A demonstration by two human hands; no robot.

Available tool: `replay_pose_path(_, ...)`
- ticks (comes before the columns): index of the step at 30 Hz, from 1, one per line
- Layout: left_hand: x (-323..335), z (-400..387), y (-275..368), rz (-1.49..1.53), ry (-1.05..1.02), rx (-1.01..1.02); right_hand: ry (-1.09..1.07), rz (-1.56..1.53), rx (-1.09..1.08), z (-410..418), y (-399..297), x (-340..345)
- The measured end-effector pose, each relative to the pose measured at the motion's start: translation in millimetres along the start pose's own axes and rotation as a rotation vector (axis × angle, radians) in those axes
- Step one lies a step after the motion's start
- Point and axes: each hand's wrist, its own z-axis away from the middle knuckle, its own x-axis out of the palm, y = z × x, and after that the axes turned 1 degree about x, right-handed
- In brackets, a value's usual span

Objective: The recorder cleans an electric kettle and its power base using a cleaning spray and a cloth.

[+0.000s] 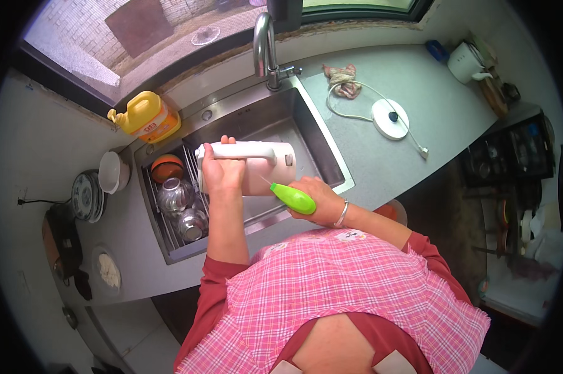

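Note:
A white electric kettle (258, 182) lies on its side over the steel sink (318, 140), its handle facing up. My left hand (223, 173) holds it at the left end, with the thumb and fingertips by the end of the handle. In my right hand (325, 198) is a tool with a bulbous green handle (294, 198). Its thin shaft points at the kettle's side; whether it touches the wall, and what its tip is, I cannot tell.
A drying rack (169, 238) at the sink's left holds an orange bowl (167, 168) and glass bowls (174, 196). A yellow jug (146, 117) stands behind it. The faucet (267, 51) rises at the back. Rightward lie a crumpled cloth (344, 80) and a corded kettle base (386, 126).

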Motion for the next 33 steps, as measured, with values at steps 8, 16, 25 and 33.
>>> replay_pose_path(8,11.2,2.4,-2.1,-0.002,0.018,-0.014,0.036,-0.004,-0.060,1.2,0.0,10.1)
replay_pose_path(16,13.0,3.0,0.9,0.073,-0.034,-0.004,0.106,-0.125,-0.157,-6.7,-2.9,14.7)
replay_pose_path(25,21.6,17.4,-12.6,0.073,-0.022,-0.041,0.007,-0.083,-0.051,-16.0,-1.3,19.8)
replay_pose_path(33,10.2,17.0,-5.9,0.065,-0.074,-0.048,0.042,-0.070,-0.037,-1.8,4.7,11.9)
